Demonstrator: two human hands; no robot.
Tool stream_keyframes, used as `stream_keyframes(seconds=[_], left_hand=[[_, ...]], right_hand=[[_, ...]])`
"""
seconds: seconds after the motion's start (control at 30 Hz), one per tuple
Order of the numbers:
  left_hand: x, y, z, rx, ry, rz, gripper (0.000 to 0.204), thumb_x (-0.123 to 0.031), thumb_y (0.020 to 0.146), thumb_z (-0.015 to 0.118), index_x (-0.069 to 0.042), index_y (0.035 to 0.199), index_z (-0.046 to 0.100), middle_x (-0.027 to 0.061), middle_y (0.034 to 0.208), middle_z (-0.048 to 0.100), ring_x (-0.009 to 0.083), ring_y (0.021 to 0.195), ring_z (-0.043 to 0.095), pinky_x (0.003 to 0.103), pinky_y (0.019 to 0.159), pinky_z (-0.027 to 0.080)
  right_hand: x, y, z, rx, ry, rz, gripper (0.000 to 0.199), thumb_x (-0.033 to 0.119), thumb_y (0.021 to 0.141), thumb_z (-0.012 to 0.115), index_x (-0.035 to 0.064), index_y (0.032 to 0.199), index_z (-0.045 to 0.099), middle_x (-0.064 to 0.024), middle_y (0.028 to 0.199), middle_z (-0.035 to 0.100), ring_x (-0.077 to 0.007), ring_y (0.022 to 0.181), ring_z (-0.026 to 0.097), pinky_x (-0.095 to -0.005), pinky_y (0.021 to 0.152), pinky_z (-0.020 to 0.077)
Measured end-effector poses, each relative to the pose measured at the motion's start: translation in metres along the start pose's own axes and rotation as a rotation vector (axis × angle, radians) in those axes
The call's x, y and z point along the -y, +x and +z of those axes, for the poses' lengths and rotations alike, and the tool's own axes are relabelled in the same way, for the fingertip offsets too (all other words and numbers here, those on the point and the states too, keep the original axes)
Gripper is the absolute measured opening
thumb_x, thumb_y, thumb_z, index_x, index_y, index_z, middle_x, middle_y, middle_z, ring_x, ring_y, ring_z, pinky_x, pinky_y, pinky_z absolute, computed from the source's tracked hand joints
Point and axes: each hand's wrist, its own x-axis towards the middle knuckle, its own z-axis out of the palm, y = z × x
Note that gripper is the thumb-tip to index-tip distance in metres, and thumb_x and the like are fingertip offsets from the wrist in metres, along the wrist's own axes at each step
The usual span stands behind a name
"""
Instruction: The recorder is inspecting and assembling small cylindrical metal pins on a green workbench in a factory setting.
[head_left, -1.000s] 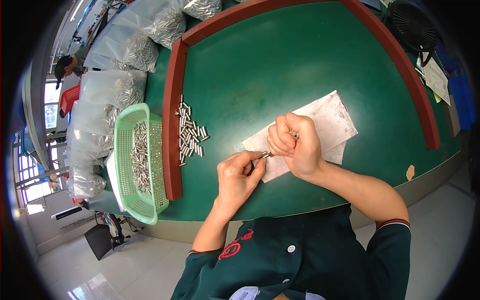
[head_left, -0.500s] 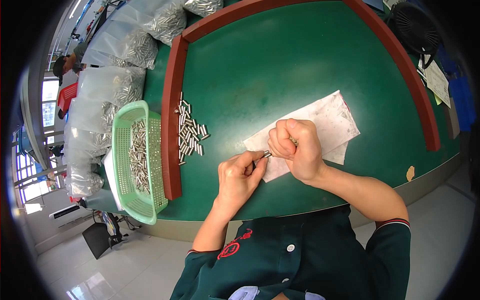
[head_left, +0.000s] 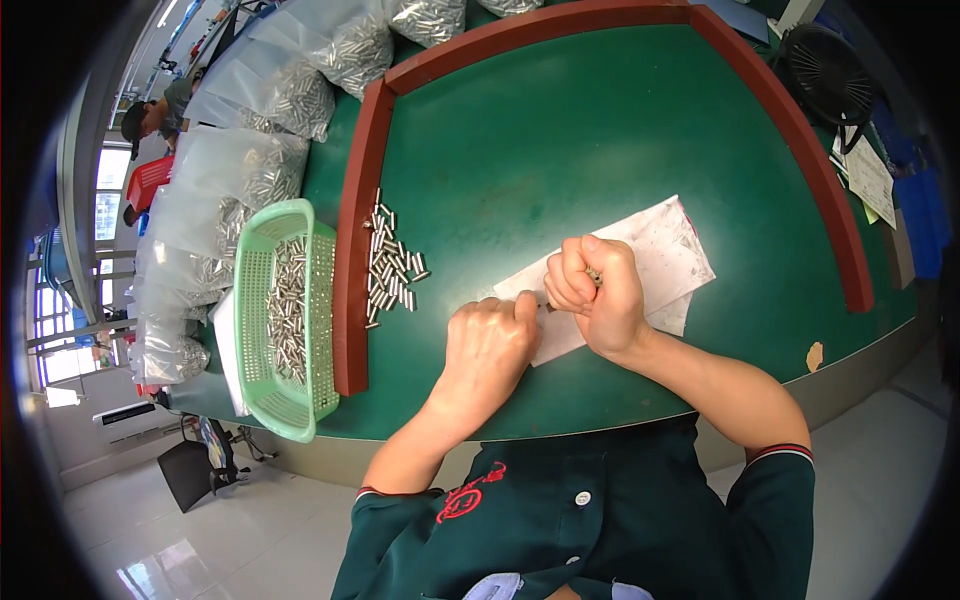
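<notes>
My left hand (head_left: pixel 492 343) is turned back-up with its fingers curled in, and its thumb is hidden beneath. At its index fingertip shows a bit of a small metal pin (head_left: pixel 548 307), right against my right hand; most of it is covered. My right hand (head_left: pixel 602 298) makes a fist around a slim tool (head_left: pixel 594 275), of which only a brass-coloured end shows above the curled index finger. Beneath both hands lies a stained white cloth (head_left: pixel 655 250). A loose heap of small metal pins (head_left: pixel 392 262) lies left of my hands.
Red-brown wooden rails (head_left: pixel 360 240) border the green tabletop (head_left: pixel 520 130). Beyond the left rail stand a green basket (head_left: pixel 322 385) of metal pins and several clear bags (head_left: pixel 265 170) of them. A black fan (head_left: pixel 825 75) and papers (head_left: pixel 868 180) lie right. Another person (head_left: pixel 150 118) is far left.
My left hand has rolled over so that its back faces up, and its fingertips have come closer to my right fist. The right fist keeps its grip. The whole view has shifted slightly.
</notes>
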Motion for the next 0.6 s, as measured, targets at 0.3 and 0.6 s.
stream_keyframes(seconds=[0.3, 0.6], left_hand=[[0.017, -0.006, 0.003, -0.218, -0.561, -0.080, 0.016, 0.002, 0.064, 0.066, -0.002, 0.080, 0.061, 0.0028, 0.046, 0.041, 0.0145, 0.041, 0.042, 0.028, 0.042, 0.035], [0.024, -0.018, 0.011, -0.377, -0.963, -0.239, 0.011, 0.003, 0.073, 0.062, 0.002, 0.084, 0.062, -0.0044, 0.052, 0.038, 0.0035, 0.046, 0.030, 0.020, 0.042, 0.024]], right_hand=[[0.003, 0.000, 0.000, -0.003, 0.068, 0.016, 0.037, 0.018, 0.085, 0.031, 0.0087, 0.049, 0.028, 0.0008, 0.043, 0.027, -0.0077, 0.040, 0.022, -0.0235, 0.039, 0.0200], [0.003, 0.000, 0.001, 0.007, 0.090, 0.019, 0.037, 0.018, 0.085, 0.030, 0.0091, 0.050, 0.028, 0.0002, 0.042, 0.027, -0.0079, 0.038, 0.021, -0.0236, 0.038, 0.0195]])
